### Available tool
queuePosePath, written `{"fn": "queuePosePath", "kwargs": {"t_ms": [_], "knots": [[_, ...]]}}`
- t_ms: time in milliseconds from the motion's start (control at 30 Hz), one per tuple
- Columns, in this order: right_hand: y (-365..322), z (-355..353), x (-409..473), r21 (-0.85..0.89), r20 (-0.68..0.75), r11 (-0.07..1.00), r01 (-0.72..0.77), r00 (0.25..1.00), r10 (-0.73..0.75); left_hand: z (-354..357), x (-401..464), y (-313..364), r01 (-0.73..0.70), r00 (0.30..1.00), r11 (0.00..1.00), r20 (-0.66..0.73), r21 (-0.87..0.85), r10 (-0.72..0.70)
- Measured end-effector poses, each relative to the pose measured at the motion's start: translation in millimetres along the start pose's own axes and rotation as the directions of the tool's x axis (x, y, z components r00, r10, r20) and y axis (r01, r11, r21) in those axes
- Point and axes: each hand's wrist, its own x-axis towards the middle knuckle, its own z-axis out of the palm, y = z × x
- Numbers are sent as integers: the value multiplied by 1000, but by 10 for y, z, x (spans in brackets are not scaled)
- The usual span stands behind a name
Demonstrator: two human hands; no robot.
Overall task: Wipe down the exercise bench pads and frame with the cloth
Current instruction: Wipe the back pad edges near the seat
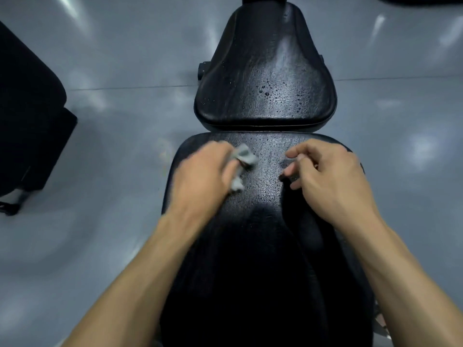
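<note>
A black exercise bench runs away from me down the middle of the view. Its near long pad (265, 196) and the smaller far seat pad (265, 78) both carry water droplets. My left hand (203, 174) grips a bunched grey cloth (244, 159) over the far end of the near pad; the hand is blurred. My right hand (328, 174) hovers beside it on the right with loosely curled fingers and holds nothing. Part of the black frame (203, 70) shows at the seat pad's left edge.
Glossy grey floor (125, 108) surrounds the bench on both sides. Another black padded piece of equipment (27, 116) stands at the left edge. A dark object (421, 0) sits at the top right corner.
</note>
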Motion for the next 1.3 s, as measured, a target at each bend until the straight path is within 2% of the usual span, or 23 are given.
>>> {"fn": "queuePosePath", "kwargs": {"t_ms": [67,133,200,267,333,400,500,600,700,867,1000,1100,1200,1300], "knots": [[29,5,25,38,-25,999,10,1000,-9,-128,142,-230,173,979,985,-106,-5,-173],[30,6,37,64,-36,998,26,999,-24,-201,189,-338,245,956,968,-150,-58,-251],[23,33,32,170,7,985,16,1000,-17,-183,187,-248,222,966,932,-63,-287,-249],[-9,82,-19,272,76,962,14,996,-36,-137,142,-72,236,970,816,84,-528,-227],[-21,122,-84,281,134,958,63,986,-104,-89,93,55,262,965,732,191,-629,-181],[-17,127,-148,267,175,959,92,974,-142,-70,52,139,254,963,702,238,-666,-123],[3,77,-230,275,173,957,94,974,-145,-116,-7,208,220,971,678,225,-701,-82],[35,-7,-373,384,158,920,76,976,-147,-218,-93,400,190,975,672,216,-715,-45],[76,-62,-547,465,123,884,49,985,-119,-307,-236,584,159,964,667,260,-728,53],[89,-194,-746,538,132,838,91,973,-190,-473,-391,722,185,937,649,331,-738,109],[64,-289,-855,648,155,753,111,949,-273,-624,-523,773,221,924,591,360,-776,127],[52,-352,-886,683,146,721,115,946,-289,-687,-595,842,232,938,507,329,-830,109],[71,-419,-873,706,141,703,82,957,-254,-710,-602,857,273,953,403,304,-874,13],[113,-443,-839,735,142,678,-5,979,-147,-682,-569,837,252,967,403,239,-880,-82]]}}
